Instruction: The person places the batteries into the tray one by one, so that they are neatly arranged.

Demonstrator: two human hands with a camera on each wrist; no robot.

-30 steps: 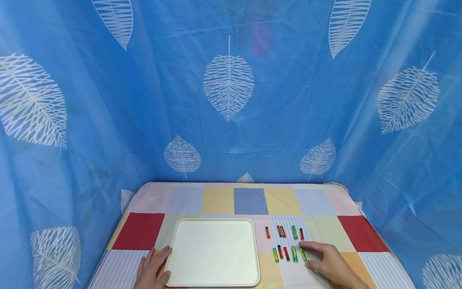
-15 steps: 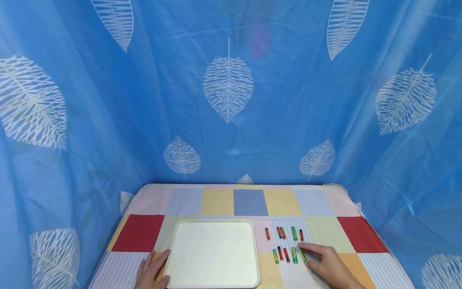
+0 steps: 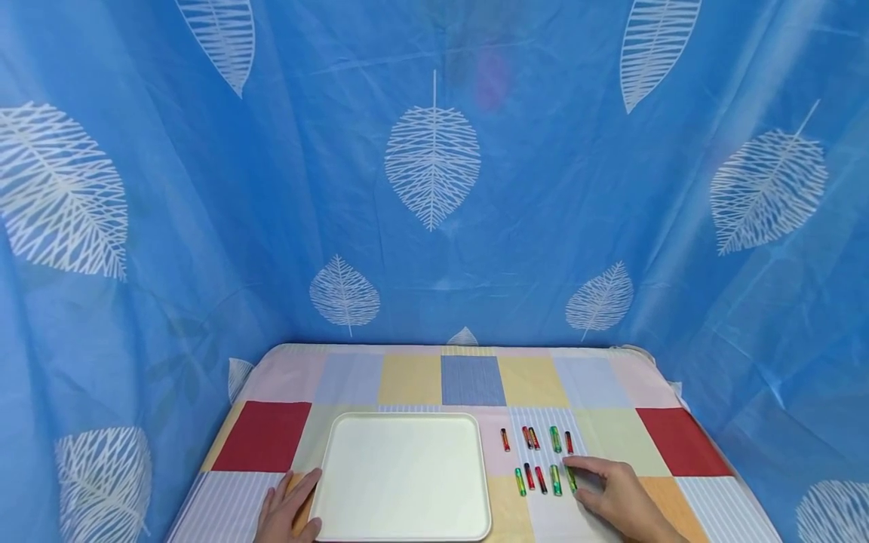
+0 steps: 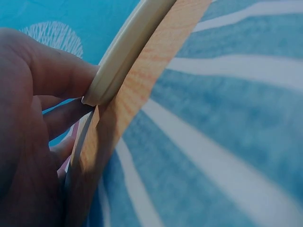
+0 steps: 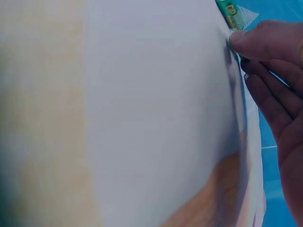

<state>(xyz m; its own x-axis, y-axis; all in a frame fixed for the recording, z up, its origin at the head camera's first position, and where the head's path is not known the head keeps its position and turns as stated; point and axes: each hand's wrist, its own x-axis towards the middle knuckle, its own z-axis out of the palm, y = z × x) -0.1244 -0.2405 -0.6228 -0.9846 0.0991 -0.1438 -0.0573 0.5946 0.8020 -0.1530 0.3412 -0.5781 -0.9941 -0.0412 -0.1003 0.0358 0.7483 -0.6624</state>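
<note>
My left hand (image 3: 285, 509) rests at the left side of a cream tray (image 3: 485, 483), fingers extended. The left wrist view shows a fingertip against the tray's rim (image 4: 116, 61). My right hand (image 3: 621, 498) is at the right end of two rows of small batteries. Its index finger and thumb meet the two ends of a green battery (image 3: 572, 478), which lies on the cloth. A thicker green battery (image 3: 556, 480) lies just left of it. In the right wrist view the thumb (image 5: 251, 42) overlaps the lower end of a green battery (image 5: 230, 14), and the fingertips are partly hidden.
Red-and-black batteries (image 3: 541, 480) and green ones lie right of the tray, including a back row with a green battery (image 3: 556, 439) and a red one (image 3: 505, 440). A patchwork cloth (image 3: 471, 379) covers the table. Blue curtains (image 3: 434, 264) with white leaves surround it.
Both hands, the tray and the batteries stay in place; only the head view shifts slightly.
</note>
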